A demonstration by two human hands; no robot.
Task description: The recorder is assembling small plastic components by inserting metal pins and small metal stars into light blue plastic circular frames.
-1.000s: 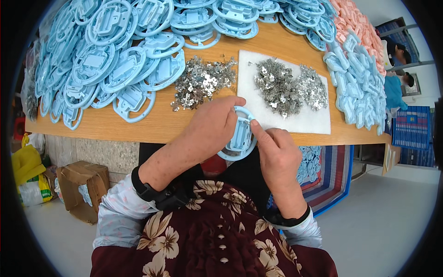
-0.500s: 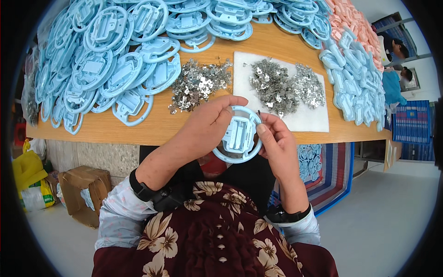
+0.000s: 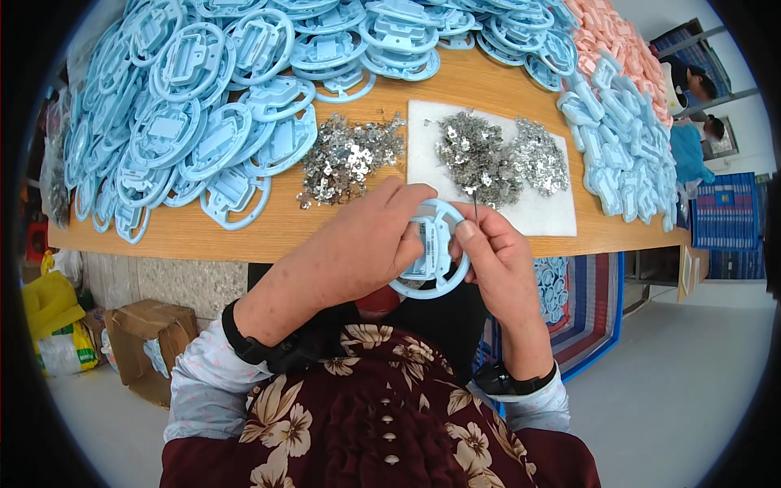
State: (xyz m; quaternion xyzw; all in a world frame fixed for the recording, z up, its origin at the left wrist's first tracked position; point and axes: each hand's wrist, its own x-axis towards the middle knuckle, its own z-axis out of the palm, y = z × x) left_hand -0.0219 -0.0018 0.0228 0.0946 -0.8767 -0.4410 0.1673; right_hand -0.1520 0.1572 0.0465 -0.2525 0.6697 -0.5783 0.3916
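A light blue plastic ring-shaped part [image 3: 434, 292], with a rectangular battery compartment in its middle, is held up just in front of the table's near edge. My left hand [image 3: 354, 236] is closed on its left and upper side, the thumb lying over the compartment. My right hand [image 3: 506, 262] is closed at the ring's right side. Between its thumb and index finger a thin dark rod-like tool [image 3: 475, 200] sticks up; its lower end is hidden. Whatever small piece the left fingertips may pinch cannot be made out.
Many blue ring parts [image 3: 163, 130] are heaped on the left of the wooden table [image 3: 358, 104]. Small metal plates [image 3: 350, 159] lie loose, and more metal pieces [image 3: 480, 154] sit on a white foam sheet [image 3: 549, 215]. Narrow blue parts [image 3: 618, 154] and pink parts [image 3: 622, 49] lie at right.
The ring has shifted slightly right and down. My left thumb has moved over the compartment, covering part of it. The tool in my right hand now stands more upright.
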